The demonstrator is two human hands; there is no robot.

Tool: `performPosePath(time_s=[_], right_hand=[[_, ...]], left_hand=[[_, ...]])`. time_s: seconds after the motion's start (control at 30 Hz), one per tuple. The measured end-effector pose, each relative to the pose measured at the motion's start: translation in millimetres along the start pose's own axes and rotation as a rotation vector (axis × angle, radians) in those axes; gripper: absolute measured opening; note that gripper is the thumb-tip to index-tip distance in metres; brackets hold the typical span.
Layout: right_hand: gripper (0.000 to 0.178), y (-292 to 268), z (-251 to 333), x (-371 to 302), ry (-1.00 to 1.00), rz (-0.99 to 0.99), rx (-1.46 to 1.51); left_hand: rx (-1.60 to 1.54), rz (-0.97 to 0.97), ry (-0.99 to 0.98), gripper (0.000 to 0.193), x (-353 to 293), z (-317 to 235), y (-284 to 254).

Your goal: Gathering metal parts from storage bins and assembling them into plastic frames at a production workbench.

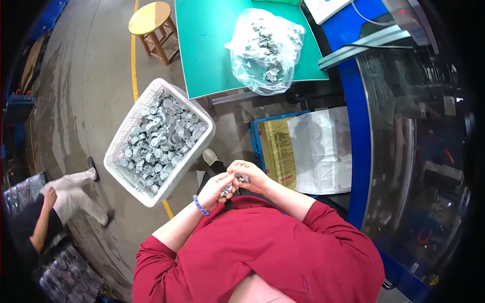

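Close in front of my chest, both hands meet with their fingertips touching. My left hand, below a blue bracelet, has its fingers curled around small grey parts. Similar small grey parts show in the closed fingers of my right hand. Whatever is pinched where the fingertips meet is too small to make out. Left of my hands stands a white plastic basket, filled with many small round grey parts.
A green-topped table ahead bears a clear plastic bag of grey parts. A wooden stool stands left of it. Right of my hands lie white sacking and a yellow sack over a blue crate. A person is at far left.
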State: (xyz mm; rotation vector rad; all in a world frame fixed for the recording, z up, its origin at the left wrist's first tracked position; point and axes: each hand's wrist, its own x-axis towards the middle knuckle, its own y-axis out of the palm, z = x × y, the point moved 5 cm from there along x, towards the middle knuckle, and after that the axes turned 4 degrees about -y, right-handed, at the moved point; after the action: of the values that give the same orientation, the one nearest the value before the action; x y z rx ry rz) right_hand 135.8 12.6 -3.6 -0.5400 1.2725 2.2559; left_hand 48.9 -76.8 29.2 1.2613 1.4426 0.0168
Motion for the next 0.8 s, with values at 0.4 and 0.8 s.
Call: performPosePath(time_s=[0.4, 0.8], right_hand=[[0.031, 15.8, 11.3, 58.1, 0.280, 0.103, 0.115], [0.038, -67.2, 51.5, 29.7, 0.078, 0.103, -0.017]], left_hand=[[-0.560, 0.010, 0.217, 0.031, -38.8, 1.0, -52.9], [-0.082, -0.126, 0.140, 0.045, 33.9, 14.9, 10.4]])
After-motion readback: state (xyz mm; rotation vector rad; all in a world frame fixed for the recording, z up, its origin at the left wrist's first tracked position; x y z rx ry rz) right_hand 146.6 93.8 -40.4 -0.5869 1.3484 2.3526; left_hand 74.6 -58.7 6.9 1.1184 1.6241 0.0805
